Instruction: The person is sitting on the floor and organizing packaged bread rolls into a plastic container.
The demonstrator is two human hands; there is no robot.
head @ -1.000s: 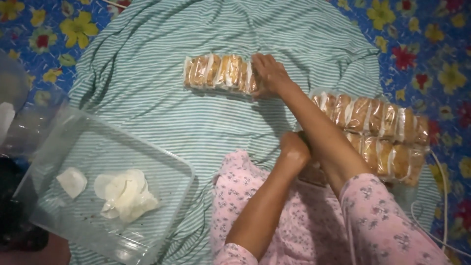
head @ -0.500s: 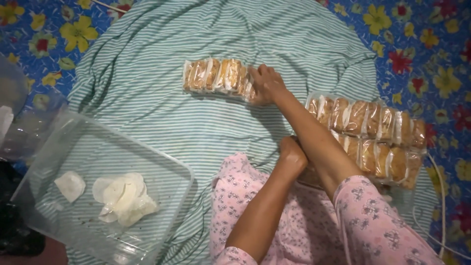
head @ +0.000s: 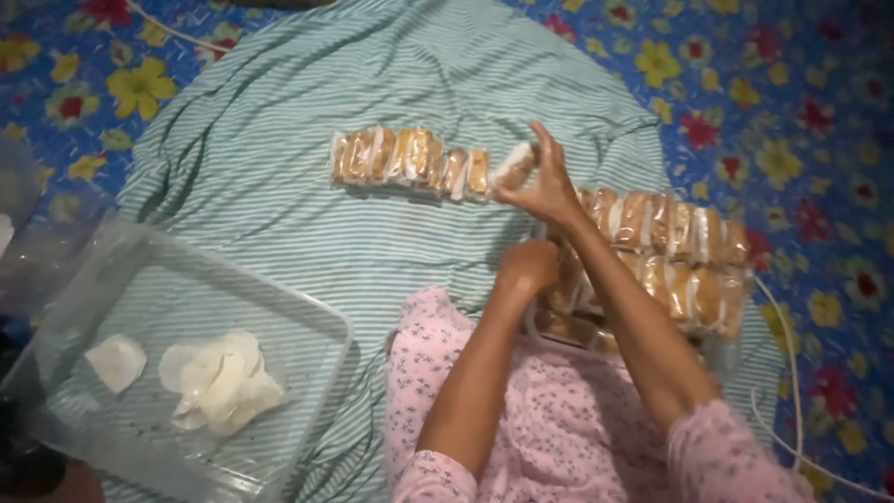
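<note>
Your right hand [head: 545, 186] pinched wrapped pastry [head: 515, 166], fingers clamped at end; light, crushable. Left hand [head: 526, 265] fisted, contents unclear.

Golden-brown wrapped cakes [head: 410, 160] lie on a green-white striped cloth [head: 279, 140] over a blue flowered mat [head: 801, 112].

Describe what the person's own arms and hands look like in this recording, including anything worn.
Both hands, the left hand and the right hand, are bare: no gloves, and no rings or watch that I can make out. The forearms are uncovered. Pink sleeves with a small dark floral print end around the elbows, matching the pink garment below.
</note>
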